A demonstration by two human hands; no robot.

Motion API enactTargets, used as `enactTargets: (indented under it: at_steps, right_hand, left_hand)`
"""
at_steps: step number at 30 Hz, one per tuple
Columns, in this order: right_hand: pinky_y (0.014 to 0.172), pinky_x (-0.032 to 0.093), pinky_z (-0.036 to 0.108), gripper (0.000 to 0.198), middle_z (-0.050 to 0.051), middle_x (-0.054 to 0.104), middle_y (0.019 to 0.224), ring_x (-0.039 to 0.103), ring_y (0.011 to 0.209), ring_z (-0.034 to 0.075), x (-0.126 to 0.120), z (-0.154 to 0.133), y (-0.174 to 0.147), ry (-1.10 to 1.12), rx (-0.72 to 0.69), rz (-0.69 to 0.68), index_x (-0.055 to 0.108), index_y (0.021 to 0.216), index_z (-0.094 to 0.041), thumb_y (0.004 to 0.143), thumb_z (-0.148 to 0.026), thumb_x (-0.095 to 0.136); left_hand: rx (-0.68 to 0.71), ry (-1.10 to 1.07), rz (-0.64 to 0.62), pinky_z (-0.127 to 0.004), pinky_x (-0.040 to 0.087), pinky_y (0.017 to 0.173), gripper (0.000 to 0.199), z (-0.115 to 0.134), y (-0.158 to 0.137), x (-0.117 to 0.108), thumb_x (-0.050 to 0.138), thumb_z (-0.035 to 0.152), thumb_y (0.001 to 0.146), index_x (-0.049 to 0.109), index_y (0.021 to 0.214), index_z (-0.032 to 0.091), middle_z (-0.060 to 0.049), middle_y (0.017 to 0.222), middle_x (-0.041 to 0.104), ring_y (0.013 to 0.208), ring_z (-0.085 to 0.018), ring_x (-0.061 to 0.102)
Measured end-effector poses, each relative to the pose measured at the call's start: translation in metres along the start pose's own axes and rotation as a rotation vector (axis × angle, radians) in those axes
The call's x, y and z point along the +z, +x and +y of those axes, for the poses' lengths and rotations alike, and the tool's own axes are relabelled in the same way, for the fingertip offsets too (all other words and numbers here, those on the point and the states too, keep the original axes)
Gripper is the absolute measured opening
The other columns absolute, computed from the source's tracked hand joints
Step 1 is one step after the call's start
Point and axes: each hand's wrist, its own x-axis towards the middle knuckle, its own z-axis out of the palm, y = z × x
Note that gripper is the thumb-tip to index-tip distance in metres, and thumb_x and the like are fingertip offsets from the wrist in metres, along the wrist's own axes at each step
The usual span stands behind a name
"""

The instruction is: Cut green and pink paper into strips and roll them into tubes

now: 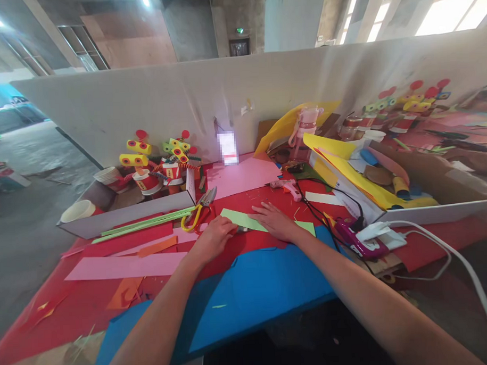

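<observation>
A light green paper strip (249, 221) lies crosswise before me over the red sheet. My left hand (219, 234) is closed at its left end, fingers curled over the edge. My right hand (274, 221) rests flat across the strip, fingers stretched out, and the strip's right end shows beyond the wrist. A small greyish thing under the strip between the hands is too hidden to name. Scissors with yellow handles (192, 218) lie just beyond my left hand. Past my right hand is a pink glue gun (288, 188).
Pink strips (124, 266) and narrow green strips (143, 225) lie on the left. A white tray (127, 217) holds paper-cup figures (147, 180). On the right are a box with yellow paper (342, 163), a purple power strip (359, 239) and loose cables. Blue sheeting (259, 288) covers the near edge.
</observation>
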Motion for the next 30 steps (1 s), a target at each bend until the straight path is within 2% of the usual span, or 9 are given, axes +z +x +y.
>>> enactTargets:
  at_steps: [7,12,16,19,21,23,26,30]
  right_hand:
    - [0.116,0.021,0.05,0.046,0.002,0.036,0.152,0.022,0.143,0.026,-0.001,-0.002,0.002,-0.004,0.013,0.005,0.043,0.142,-0.031,0.101,-0.032,0.024]
    - [0.116,0.017,0.051,0.045,0.002,0.035,0.152,0.021,0.144,0.027,0.003,-0.013,0.016,-0.024,0.06,0.015,0.042,0.143,-0.031,0.1,-0.031,0.026]
    - [0.114,0.019,0.054,0.045,0.005,0.034,0.153,0.021,0.143,0.029,0.001,-0.018,0.027,-0.004,0.092,0.026,0.04,0.144,-0.031,0.1,-0.033,0.027]
    - [0.114,0.021,0.053,0.046,0.006,0.033,0.153,0.023,0.143,0.027,-0.012,-0.01,0.018,0.031,0.063,0.061,0.041,0.144,-0.03,0.101,-0.032,0.024]
    - [0.116,0.019,0.05,0.045,0.004,0.035,0.152,0.024,0.143,0.023,-0.02,-0.001,0.005,0.065,-0.023,0.087,0.045,0.141,-0.03,0.102,-0.033,0.023]
    - [0.116,0.02,0.05,0.043,0.003,0.037,0.151,0.024,0.143,0.022,-0.023,0.009,-0.009,0.082,-0.082,0.054,0.049,0.138,-0.031,0.101,-0.032,0.025]
    - [0.115,0.022,0.052,0.042,0.003,0.038,0.151,0.022,0.144,0.024,-0.019,0.014,-0.021,0.079,-0.061,0.01,0.05,0.136,-0.032,0.1,-0.031,0.029]
    - [0.115,0.022,0.051,0.043,0.001,0.037,0.151,0.022,0.144,0.024,-0.009,0.006,-0.012,0.041,0.003,0.018,0.049,0.138,-0.034,0.1,-0.029,0.028]
  left_hand:
    - [-0.025,0.005,-0.001,-0.035,0.045,0.083,0.025,-0.003,0.001,-0.001,0.051,0.009,0.086,0.068,0.102,0.018,-0.009,0.097,0.063,0.093,-0.02,0.054]
    - [-0.049,-0.002,0.038,-0.037,0.046,0.086,0.026,-0.008,0.0,-0.001,0.052,0.008,0.084,0.068,0.102,0.019,-0.009,0.098,0.064,0.096,-0.021,0.054]
    - [-0.039,0.004,0.05,-0.038,0.046,0.087,0.026,-0.01,-0.002,-0.001,0.054,0.008,0.082,0.068,0.101,0.019,-0.009,0.099,0.064,0.097,-0.021,0.055]
    - [-0.029,0.006,0.053,-0.037,0.045,0.087,0.027,-0.008,-0.002,-0.001,0.054,0.006,0.082,0.067,0.101,0.019,-0.008,0.099,0.064,0.096,-0.021,0.055]
    - [-0.023,0.0,0.046,-0.037,0.045,0.086,0.027,-0.006,-0.002,-0.002,0.053,0.006,0.082,0.067,0.1,0.019,-0.008,0.098,0.065,0.095,-0.021,0.055]
    - [-0.026,-0.009,0.042,-0.036,0.045,0.085,0.026,-0.003,-0.001,-0.003,0.053,0.006,0.083,0.067,0.099,0.019,-0.008,0.096,0.065,0.095,-0.021,0.055]
    - [-0.034,-0.018,0.041,-0.036,0.046,0.085,0.025,-0.002,0.0,-0.004,0.053,0.007,0.083,0.068,0.098,0.02,-0.008,0.095,0.065,0.095,-0.021,0.056]
    - [-0.032,-0.012,0.061,-0.037,0.046,0.087,0.026,-0.007,0.0,-0.001,0.053,0.008,0.083,0.069,0.099,0.02,-0.008,0.096,0.065,0.096,-0.021,0.056]
